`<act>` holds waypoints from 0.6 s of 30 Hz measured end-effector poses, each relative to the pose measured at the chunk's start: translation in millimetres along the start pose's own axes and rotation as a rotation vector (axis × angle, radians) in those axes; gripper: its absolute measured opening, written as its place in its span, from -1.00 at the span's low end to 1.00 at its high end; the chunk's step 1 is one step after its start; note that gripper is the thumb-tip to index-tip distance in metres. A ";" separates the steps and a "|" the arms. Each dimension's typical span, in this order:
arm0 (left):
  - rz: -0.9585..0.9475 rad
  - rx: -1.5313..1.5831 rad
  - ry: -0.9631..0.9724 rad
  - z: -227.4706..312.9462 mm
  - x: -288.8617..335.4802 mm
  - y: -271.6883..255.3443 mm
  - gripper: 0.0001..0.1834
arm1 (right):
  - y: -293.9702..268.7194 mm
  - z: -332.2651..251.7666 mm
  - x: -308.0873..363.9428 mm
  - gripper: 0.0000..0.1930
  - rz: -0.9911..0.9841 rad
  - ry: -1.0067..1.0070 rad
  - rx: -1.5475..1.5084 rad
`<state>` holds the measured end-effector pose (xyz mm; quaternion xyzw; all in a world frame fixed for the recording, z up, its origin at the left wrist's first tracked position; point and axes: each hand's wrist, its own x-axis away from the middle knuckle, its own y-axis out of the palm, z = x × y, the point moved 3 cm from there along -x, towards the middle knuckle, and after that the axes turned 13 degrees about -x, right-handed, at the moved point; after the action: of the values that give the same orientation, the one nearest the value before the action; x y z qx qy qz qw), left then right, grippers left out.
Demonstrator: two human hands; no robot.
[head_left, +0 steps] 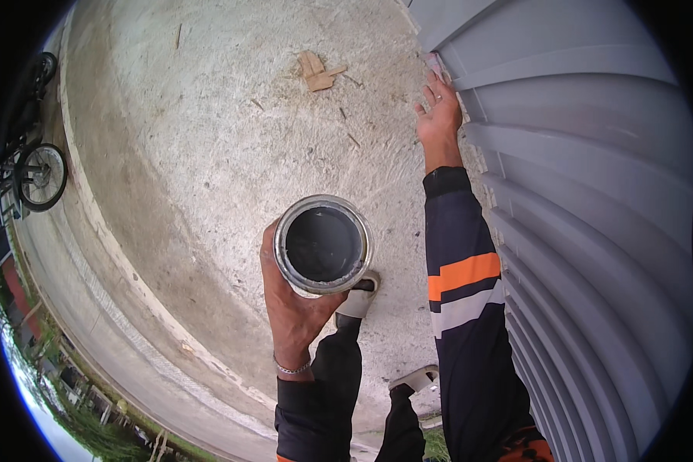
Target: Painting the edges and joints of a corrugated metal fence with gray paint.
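My left hand (289, 312) is wrapped round an open metal can (279, 254) from its left and lower side. Dark grey paint (323, 242) fills part of the can, and its rim is smeared. Stretched far forward, my right hand (441, 119) is at the lower edge of a grey corrugated metal wall (570, 108). At its fingertips shows a small pinkish-white thing (436, 63), pressed close to the metal; its kind is too small to tell. The thumb stands apart from the curled fingers.
Rough concrete ground (208, 138) lies below, with torn brown cardboard (317, 71) and twigs ahead. My shoes (358, 300) stand beneath the can. The ribbed wall runs along my whole right side. A parked motorcycle (38, 177) is at the far left, beyond a kerb edge (104, 219).
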<state>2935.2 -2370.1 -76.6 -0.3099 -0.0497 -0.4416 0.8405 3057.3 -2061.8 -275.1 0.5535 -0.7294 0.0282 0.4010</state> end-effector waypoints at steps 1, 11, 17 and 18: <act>-0.002 -0.028 0.022 -2.6 -0.5 -0.3 0.08 | 1.0 -0.2 -1.1 -0.42 -0.058 0.000 0.031; 0.001 -0.078 0.046 -21.0 3.3 -28.2 0.19 | -105.8 6.4 215.9 -0.42 0.052 0.297 0.262; -0.120 -0.036 0.120 8.6 42.4 -57.0 0.27 | -157.3 -61.5 350.2 -0.46 0.169 0.298 0.266; -0.127 0.011 0.140 15.4 49.4 -59.7 0.26 | -154.2 -77.2 363.0 -0.48 0.159 0.256 0.267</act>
<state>2921.8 -2421.5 -18.1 -0.2699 -0.0129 -0.5141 0.8141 3204.1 -2368.7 -61.2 0.5342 -0.7036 0.2263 0.4103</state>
